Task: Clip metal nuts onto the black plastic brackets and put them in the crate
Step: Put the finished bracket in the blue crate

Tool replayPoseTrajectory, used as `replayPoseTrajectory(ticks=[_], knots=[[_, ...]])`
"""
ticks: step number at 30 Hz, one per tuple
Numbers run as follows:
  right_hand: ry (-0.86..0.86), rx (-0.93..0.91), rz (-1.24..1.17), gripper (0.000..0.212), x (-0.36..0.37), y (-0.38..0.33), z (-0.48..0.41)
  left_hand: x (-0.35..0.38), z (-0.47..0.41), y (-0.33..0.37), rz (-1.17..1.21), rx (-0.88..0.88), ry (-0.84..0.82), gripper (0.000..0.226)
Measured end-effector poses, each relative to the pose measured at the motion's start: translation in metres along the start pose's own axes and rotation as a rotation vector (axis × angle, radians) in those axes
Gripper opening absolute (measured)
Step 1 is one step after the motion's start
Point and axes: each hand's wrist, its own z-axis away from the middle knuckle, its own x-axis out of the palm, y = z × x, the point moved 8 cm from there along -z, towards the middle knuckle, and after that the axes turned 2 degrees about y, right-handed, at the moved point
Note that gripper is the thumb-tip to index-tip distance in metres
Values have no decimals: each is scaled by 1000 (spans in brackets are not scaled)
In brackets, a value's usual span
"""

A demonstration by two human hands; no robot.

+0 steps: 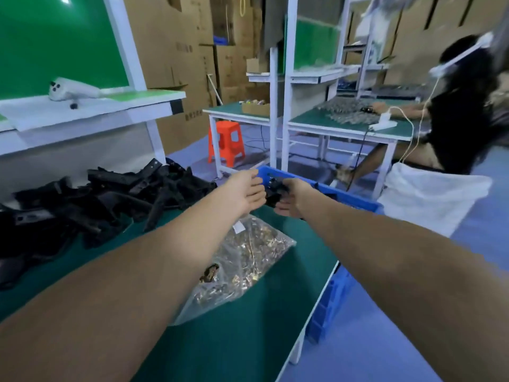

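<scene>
Bright, even indoor light; shadows faint. Glare spot on green board [55, 42], glints on metal nuts [248, 257]. Wide-angle bending at edges. Seated person [462, 106] was motion-blurred.

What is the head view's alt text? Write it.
The right hand grips a black plastic bracket, the left hand touching it, near the blue crate. A bag of metal nuts and a bracket pile lie on the green table.
</scene>
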Motion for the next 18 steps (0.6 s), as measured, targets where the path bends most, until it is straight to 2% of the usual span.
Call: replayPoseTrajectory(ticks=[2,5,8,13,16,18], knots=[[-36,-29,118,37,19,9,-5,-17,-3,15,-60,71,4,15],[-23,-195,227,9,59,2,8,-68,-1,43,-90,186,81,13],[6,-355,379,14,98,-5,20,-133,11,51,-87,258,167,20],[-322,-471,581,32,192,7,67,-255,53,34,-118,368,423,23],[-499,-451,645,57,245,31,88,-313,85,5,-188,386,580,24],[-602,-413,721,57,286,55,98,-358,114,-12,-185,379,691,26]])
